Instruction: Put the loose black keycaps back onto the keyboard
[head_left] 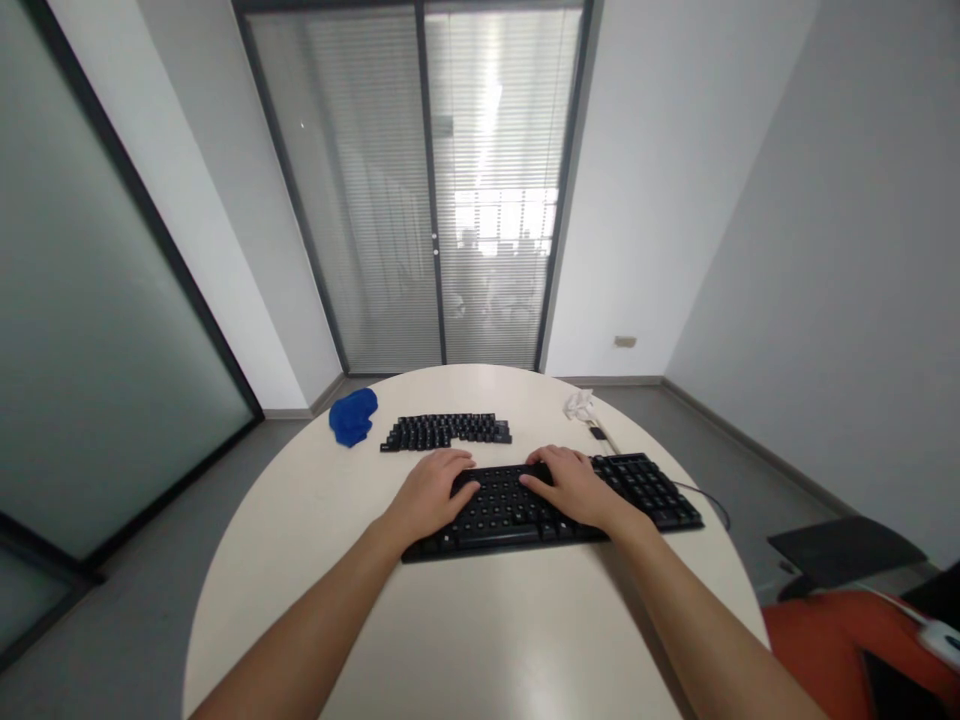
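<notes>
A black computer keyboard [499,505] lies on the round table, its main key area largely stripped of caps and showing rows of small pale-marked key posts. The number block at its right end still carries keycaps. My left hand [435,490] grips the keyboard at its left part, fingers over the far edge and thumb on the face. Right of the middle, my right hand [570,485] holds it likewise, thumb pointing left across the bare posts. Just beyond the keyboard, loose black keycaps [446,431] sit in neat rows. What lies under my palms is hidden.
The cream table [322,560] bears a crumpled blue cloth-like item [352,416] at far left. At far right are white crumpled material [580,405] and a thin light stick [606,436]. A cable [705,490] leaves the keyboard's right side. An orange chair [832,645] stands right.
</notes>
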